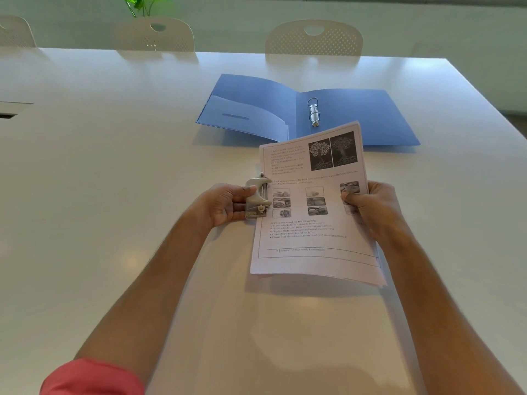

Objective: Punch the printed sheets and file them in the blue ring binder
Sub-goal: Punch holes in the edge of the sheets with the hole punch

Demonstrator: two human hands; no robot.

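A thin stack of printed sheets [310, 229] with text and grey pictures is held above the white table [114, 166]. My right hand [370, 206] pinches the stack's right edge, thumb on top. My left hand [225, 205] grips a small grey metal hole punch [256, 199], whose jaw sits over the sheets' left edge. Beyond the sheets the blue ring binder [251, 109] lies open and flat, its metal rings [313, 111] upright near the spine on the right cover.
Three white perforated chairs [313, 38] stand along the table's far edge, with a green plant [142, 2] behind them. A dark slot [7, 115] is set in the table at the far left. The table's right edge runs diagonally past the binder.
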